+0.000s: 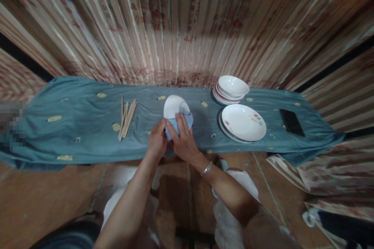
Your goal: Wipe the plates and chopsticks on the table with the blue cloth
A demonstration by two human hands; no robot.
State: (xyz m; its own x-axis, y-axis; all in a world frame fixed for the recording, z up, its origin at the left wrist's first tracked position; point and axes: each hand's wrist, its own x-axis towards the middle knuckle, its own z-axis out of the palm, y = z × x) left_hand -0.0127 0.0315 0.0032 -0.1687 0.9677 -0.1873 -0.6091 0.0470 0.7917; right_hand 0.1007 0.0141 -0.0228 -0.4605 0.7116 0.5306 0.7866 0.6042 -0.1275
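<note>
Held up at the front of the draped table is a white bowl (pixel 173 106), its near part covered by a light blue cloth (pixel 172 127). My left hand (pixel 158 136) is closed on the bowl's left edge, thumb on top. Spread over the cloth, my right hand (pixel 184 140) presses it against the bowl, and a silver bangle circles that wrist. Part of the cloth sticks up inside the bowl beyond the right fingers. The bowl's underside and near rim are hidden by the cloth and hands.
Several wooden chopsticks (pixel 127 120) lie to the left on the teal tablecloth (pixel 84 124). To the right are stacked white bowls (pixel 232 85), floral plates (pixel 242 122) and a black phone (pixel 292 122). A pleated curtain (pixel 175 27) hangs behind the table.
</note>
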